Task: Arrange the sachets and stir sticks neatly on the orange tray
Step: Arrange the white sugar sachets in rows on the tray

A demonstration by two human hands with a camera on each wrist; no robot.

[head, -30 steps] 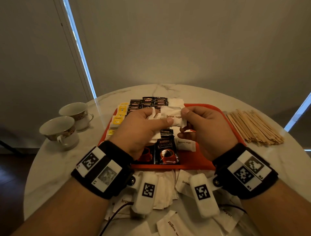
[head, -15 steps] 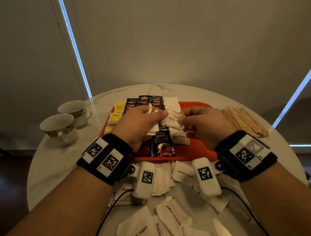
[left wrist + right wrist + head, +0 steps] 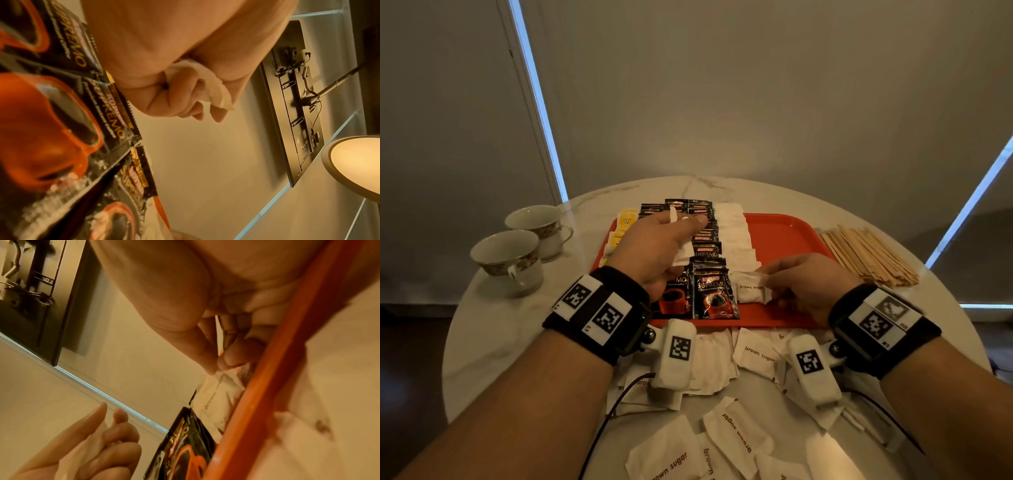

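The left hand [image 3: 657,246] clenched crumpled white paper sachets [image 3: 683,255] above the smooth orange tray [image 3: 784,236]. The right hand [image 3: 803,291] pinched a flat sachet [image 3: 750,291] lying there, beside glossy black packets [image 3: 714,294]. Thin wooden sticks [image 3: 869,257] lay heaped off-tray.

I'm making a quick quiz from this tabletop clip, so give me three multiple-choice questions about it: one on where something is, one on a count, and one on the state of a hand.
1. Where do the wooden stir sticks lie?
A. On the orange tray
B. On the table, right of the tray
C. Inside a cup

2. How many teacups stand on the table?
A. One
B. Two
C. Four

3. What is the right hand doing?
A. Pinching a brown sugar sachet on the orange tray
B. Resting flat and empty
C. Lifting a cup

Answers: 1 B, the pile sits off the tray's right edge; 2 B, two stand at left; 3 A, thumb and fingers pinch its edge.
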